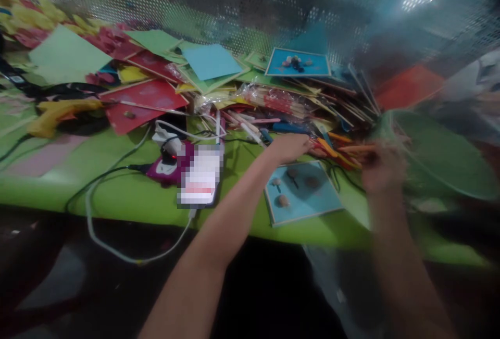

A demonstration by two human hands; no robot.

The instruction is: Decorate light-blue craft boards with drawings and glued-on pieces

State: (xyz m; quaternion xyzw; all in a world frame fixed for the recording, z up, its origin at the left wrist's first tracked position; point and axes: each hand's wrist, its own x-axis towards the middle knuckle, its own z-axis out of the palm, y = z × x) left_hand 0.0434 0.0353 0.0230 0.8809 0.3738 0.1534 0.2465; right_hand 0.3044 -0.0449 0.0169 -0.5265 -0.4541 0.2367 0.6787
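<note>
My left hand (292, 147) reaches over the pile of pens, just behind the blue card; its fingertips are by the red and yellow-orange pens (328, 149). Blur and the angle hide what its fingers do. My right hand (385, 167), smeared by motion, is closed around the end of an orange pen (356, 148), which points left. Below the two hands lies the blue square card (302, 190) with several small brown pieces stuck on it and dark strokes drawn below some of them.
A green round basket (441, 157) stands at the right. Left of my arm are a phone (201, 175) on a cable and a purple power strip (166, 170). A yellow glue gun (58, 115) lies farther left. Coloured cards (213, 61) and sticks are heaped along the back.
</note>
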